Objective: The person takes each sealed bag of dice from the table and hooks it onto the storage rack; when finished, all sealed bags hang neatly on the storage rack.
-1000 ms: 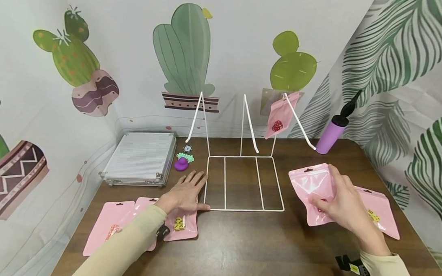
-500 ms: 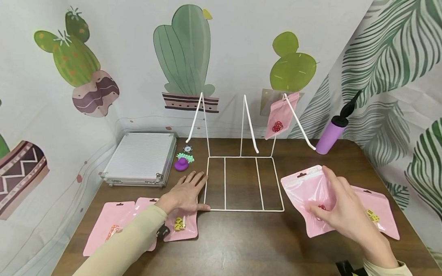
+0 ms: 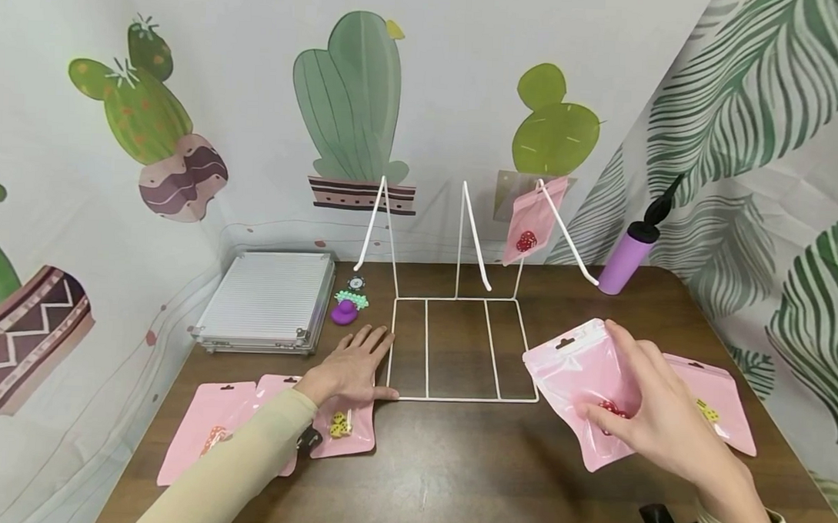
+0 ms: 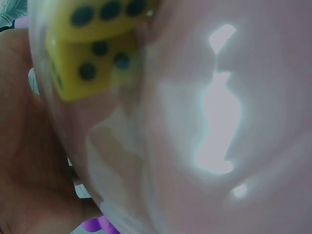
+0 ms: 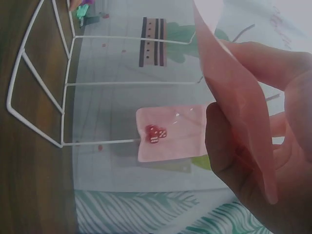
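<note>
My right hand pinches a pink zip bag of red dice between thumb and fingers, lifted above the table right of the white wire rack. The right wrist view shows this bag edge-on between thumb and fingers. With fingers spread straight, my left hand rests at the rack's left side, its thumb touching the front corner. Beneath the left wrist lies a pink bag with yellow dice, whose dice fill part of the left wrist view. Another pink bag with red dice hangs on the rack's right prong.
Two more pink bags lie at left, partly under the sleeve. A pink bag with yellow dice lies at right behind my hand. A silver case, purple duck and purple pump stand toward the back.
My right hand has carried its bag leftward and slightly toward me, so the bag's top now nears the rack's right edge. The left hand has stayed in place.
</note>
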A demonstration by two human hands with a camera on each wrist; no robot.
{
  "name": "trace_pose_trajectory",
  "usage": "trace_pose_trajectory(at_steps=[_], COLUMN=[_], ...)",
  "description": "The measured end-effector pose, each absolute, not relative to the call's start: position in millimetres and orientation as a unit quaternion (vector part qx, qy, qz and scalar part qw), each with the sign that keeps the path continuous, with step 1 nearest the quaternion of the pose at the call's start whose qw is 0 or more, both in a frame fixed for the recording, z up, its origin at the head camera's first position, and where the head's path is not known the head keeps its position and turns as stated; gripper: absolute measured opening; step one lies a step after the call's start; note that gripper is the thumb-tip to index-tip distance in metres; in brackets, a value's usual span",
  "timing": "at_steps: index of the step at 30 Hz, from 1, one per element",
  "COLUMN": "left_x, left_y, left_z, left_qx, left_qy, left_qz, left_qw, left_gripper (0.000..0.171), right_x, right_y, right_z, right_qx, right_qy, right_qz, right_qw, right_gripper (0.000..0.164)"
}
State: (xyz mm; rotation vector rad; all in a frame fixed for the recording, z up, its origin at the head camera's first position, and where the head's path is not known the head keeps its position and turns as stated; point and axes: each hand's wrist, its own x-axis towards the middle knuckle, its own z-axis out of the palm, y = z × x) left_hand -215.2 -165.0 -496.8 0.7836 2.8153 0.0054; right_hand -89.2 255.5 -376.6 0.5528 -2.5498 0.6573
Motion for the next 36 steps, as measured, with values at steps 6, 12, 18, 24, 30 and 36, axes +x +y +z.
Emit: trace_pose_trajectory(at_steps=[6,12,18,24,30,36], left_x=[-214.5,-214.7,-214.3,-214.4,-214.4,-215.0], left_y=[-167.0,-168.5,-167.2,-166.1,-166.0,-164.9], left_z=[-497.0,-496.6,-495.7,-495.7,-496.6,-496.3], left_qx=[0.268,0.268,0.272,0.272,0.269,0.269], left_qy=[0.957,0.957,0.956,0.956,0.957,0.957], left_qz=[0.013,0.011,0.010,0.010,0.009,0.007], left_qw=[0.109,0.107,0.107,0.107,0.110,0.110], left_gripper=[0.109,0.110,0.110,0.110,0.111,0.111], right_x=[-83.5,-80.2,-80.9,-81.2,-81.4,-82.6], right_y=[253.0,251.6,246.9,241.7,239.1,241.3], right_z=[-369.5,-361.4,-353.1,-343.0,-331.9,-326.6], right_qx=[0.237,0.268,0.287,0.286,0.277,0.246], right_qy=[-0.911,-0.888,-0.864,-0.853,-0.850,-0.861], right_qz=[0.243,0.262,0.278,0.287,0.280,0.267], right_qw=[0.235,0.268,0.307,0.328,0.349,0.356], right_gripper=[0.114,0.100,0.096,0.098,0.098,0.100])
